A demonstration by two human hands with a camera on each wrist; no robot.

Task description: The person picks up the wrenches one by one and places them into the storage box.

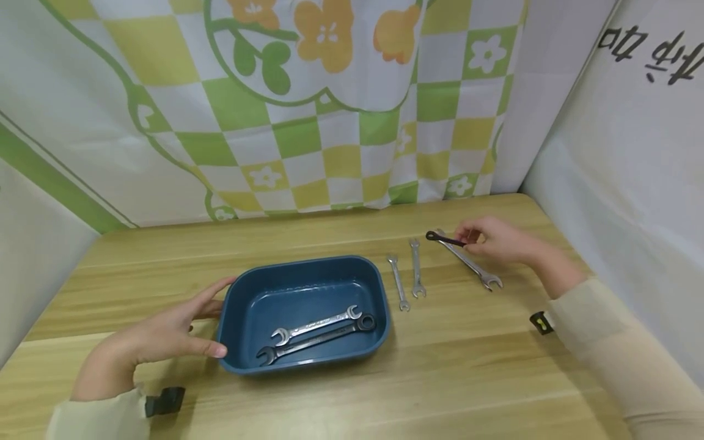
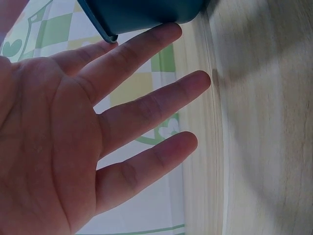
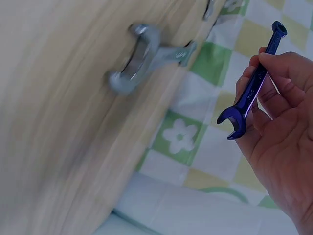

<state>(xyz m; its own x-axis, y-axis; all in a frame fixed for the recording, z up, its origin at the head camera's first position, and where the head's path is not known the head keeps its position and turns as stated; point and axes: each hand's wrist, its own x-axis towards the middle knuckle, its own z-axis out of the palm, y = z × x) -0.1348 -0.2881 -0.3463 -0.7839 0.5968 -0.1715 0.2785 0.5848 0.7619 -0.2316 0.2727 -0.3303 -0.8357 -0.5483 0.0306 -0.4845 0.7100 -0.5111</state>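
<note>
My right hand (image 1: pixel 497 239) pinches a small dark combination wrench (image 3: pixel 253 89) between thumb and fingers, held above the table at the right. Its open end points down past the fingers in the right wrist view. Below it a larger silver open-end wrench (image 1: pixel 467 261) lies slantwise on the table. At the left end of a blue rectangular basin (image 1: pixel 302 278) is my left hand (image 1: pixel 170 333), fingers spread and fairly straight, thumb at the near corner, a fingertip against the basin's outside (image 2: pixel 142 12). Inside lie a silver open-end wrench (image 1: pixel 319 325) and a dark combination wrench (image 1: pixel 316 341), side by side.
Two small silver wrenches (image 1: pixel 398 283) lie between the basin and the larger silver one. The wood-grain table (image 1: pixel 440 379) ends at a checked, flower-print curtain (image 1: pixel 341 146) at the back. A white wall (image 1: pixel 632 159) with black writing stands on the right.
</note>
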